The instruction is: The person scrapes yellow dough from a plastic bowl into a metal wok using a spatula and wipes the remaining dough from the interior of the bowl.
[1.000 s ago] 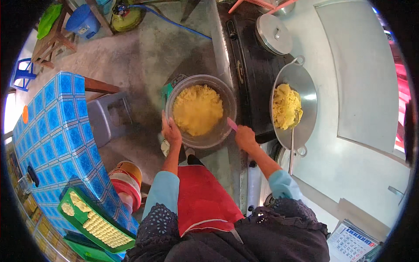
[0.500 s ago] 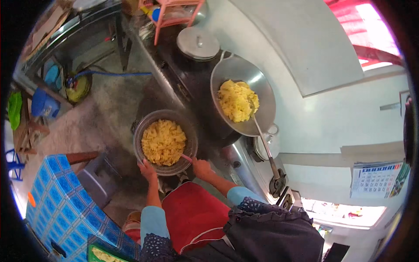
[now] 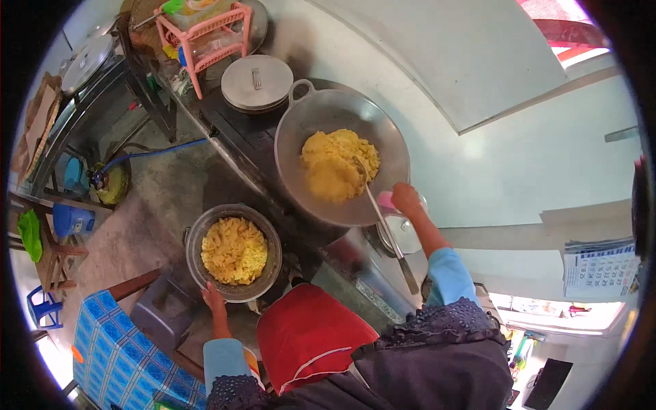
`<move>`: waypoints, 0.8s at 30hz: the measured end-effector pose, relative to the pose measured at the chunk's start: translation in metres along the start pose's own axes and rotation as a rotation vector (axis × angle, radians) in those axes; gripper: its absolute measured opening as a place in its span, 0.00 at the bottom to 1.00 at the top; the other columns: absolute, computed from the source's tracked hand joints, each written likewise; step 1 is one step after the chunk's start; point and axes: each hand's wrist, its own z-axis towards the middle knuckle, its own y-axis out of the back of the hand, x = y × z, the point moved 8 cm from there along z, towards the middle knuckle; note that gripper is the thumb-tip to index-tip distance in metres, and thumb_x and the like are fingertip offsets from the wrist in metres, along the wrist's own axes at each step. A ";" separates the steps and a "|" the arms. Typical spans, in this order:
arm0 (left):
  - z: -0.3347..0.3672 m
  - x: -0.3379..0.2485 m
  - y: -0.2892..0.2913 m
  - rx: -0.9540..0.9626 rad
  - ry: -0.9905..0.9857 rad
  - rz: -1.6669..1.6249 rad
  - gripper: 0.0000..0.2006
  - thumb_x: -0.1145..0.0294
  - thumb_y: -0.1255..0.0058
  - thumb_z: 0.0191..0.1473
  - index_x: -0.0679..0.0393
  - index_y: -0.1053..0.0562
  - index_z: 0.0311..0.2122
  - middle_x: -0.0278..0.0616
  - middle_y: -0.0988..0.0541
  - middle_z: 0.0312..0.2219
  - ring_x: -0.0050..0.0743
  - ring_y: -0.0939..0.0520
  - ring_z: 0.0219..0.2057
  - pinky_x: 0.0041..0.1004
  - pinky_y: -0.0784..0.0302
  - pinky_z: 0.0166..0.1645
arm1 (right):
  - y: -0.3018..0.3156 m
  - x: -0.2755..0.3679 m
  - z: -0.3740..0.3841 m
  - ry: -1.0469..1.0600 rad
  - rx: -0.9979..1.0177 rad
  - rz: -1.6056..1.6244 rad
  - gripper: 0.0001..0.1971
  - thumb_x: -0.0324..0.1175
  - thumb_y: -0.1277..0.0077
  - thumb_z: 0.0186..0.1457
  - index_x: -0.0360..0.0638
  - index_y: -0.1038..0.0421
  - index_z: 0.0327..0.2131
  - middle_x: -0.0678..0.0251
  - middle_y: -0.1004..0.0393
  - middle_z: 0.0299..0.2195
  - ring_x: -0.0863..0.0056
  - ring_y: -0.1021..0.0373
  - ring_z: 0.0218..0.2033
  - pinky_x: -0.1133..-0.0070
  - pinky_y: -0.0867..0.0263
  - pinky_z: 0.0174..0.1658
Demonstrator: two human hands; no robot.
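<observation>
At the lower left, my left hand (image 3: 213,301) grips the near rim of a dark round pot (image 3: 276,263). Brownish-yellow rice-like food (image 3: 229,242) fills it, with a brighter yellow patch on its right side. Beside the right edge of a big metal wok (image 3: 400,147), my right hand (image 3: 406,197) is closed on a pink utensil (image 3: 387,200) whose full shape I cannot make out. Inside the wok is a yellow mound of food (image 3: 352,147), its lower part smeared by motion. A long-handled ladle (image 3: 389,232) leans in the wok, its handle sticking out toward me.
Behind the wok are a lidded pot (image 3: 256,82) and a pink plastic rack (image 3: 205,41). Another lidded pot (image 3: 403,236) sits under my right forearm. A table with a blue checked cloth (image 3: 130,348) is at the lower left, near a grey bin (image 3: 162,307).
My right hand has moved from the dark pot up to the wok's right side with the pink utensil. Brighter yellow food now shows in the pot. The wok's food is blurred, and the view has shifted.
</observation>
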 end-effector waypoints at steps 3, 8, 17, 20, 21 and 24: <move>-0.008 -0.008 0.001 -0.013 0.074 -0.002 0.41 0.42 0.58 0.53 0.66 0.50 0.60 0.56 0.37 0.52 0.53 0.27 0.43 0.43 0.28 0.36 | -0.021 0.034 0.018 0.214 -0.069 0.023 0.13 0.37 0.55 0.50 0.36 0.28 0.25 0.50 0.27 0.29 0.54 0.29 0.32 0.61 0.35 0.34; 0.005 -0.003 0.000 0.037 0.006 -0.108 0.32 0.49 0.54 0.54 0.65 0.39 0.55 0.50 0.31 0.48 0.44 0.26 0.41 0.42 0.31 0.42 | -0.011 0.050 0.022 0.146 -0.142 -0.301 0.20 0.48 0.51 0.49 0.37 0.26 0.28 0.52 0.27 0.28 0.53 0.29 0.31 0.61 0.36 0.35; -0.013 -0.001 0.012 -0.083 0.209 -0.117 0.33 0.46 0.50 0.51 0.61 0.39 0.54 0.46 0.29 0.43 0.38 0.28 0.40 0.40 0.31 0.41 | -0.049 0.049 -0.004 -0.049 0.005 0.029 0.14 0.35 0.55 0.50 0.40 0.30 0.38 0.50 0.26 0.30 0.50 0.30 0.33 0.60 0.36 0.37; -0.020 -0.011 0.014 -0.021 0.296 -0.035 0.34 0.44 0.49 0.49 0.60 0.38 0.53 0.44 0.28 0.40 0.37 0.27 0.36 0.40 0.31 0.35 | 0.001 0.032 -0.026 -0.153 -0.166 -0.024 0.18 0.29 0.58 0.48 0.41 0.33 0.45 0.50 0.27 0.33 0.53 0.29 0.35 0.64 0.34 0.36; -0.021 -0.016 0.013 -0.016 0.268 -0.053 0.30 0.44 0.47 0.46 0.60 0.32 0.47 0.41 0.26 0.35 0.34 0.27 0.33 0.41 0.32 0.32 | 0.027 0.036 -0.038 -0.091 -0.249 -0.041 0.15 0.27 0.58 0.48 0.41 0.32 0.42 0.53 0.27 0.32 0.54 0.29 0.32 0.64 0.34 0.34; -0.015 -0.035 0.002 0.182 0.168 -0.217 0.33 0.43 0.46 0.45 0.63 0.32 0.47 0.44 0.26 0.36 0.34 0.26 0.34 0.39 0.31 0.33 | 0.098 0.059 -0.075 0.022 -0.301 -0.047 0.13 0.23 0.59 0.48 0.42 0.30 0.39 0.56 0.27 0.33 0.56 0.28 0.31 0.66 0.33 0.33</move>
